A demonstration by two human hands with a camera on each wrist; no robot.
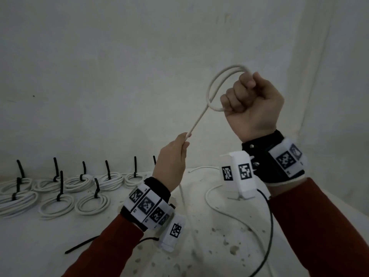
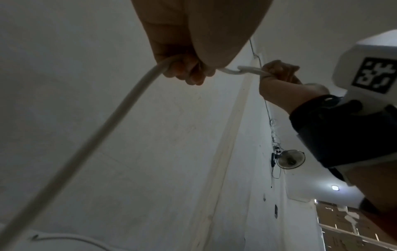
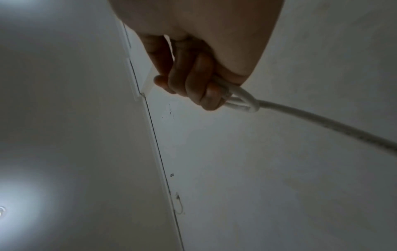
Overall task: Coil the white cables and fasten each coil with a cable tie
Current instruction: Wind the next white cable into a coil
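Up above the bench (image 1: 199, 256), both hands are raised in the open air in front of a plain pale wall (image 1: 139, 47), with free room all round them. The right hand (image 1: 252, 105) is a closed fist clamped on two round loops of the white cable (image 1: 214, 86); the loops stand out to the left of the knuckles. From the loops one straight run of cable slopes down to the left hand (image 1: 171, 161), lower and well apart from the right, whose fingers (image 2: 189, 74) and thumb are curled round it. Below the left hand the cable drops to the bench and trails in a slack curve toward the near right edge.

Along the far left edge of the bench lie the finished coils (image 1: 79, 188), flat rings of smooth white cable in two rough rows, some touching their neighbours. Each is bound with a black cable tie (image 1: 107, 169) whose tail sticks up. A loose black tie (image 1: 83, 244) lies flat near the front edge, partly under the left sleeve (image 1: 111, 242), which is rust red. The bench top is white, matte and pitted with small grey marks toward the middle and right. Both wrists carry black bands with white blocks printed in black square codes (image 1: 146, 204).
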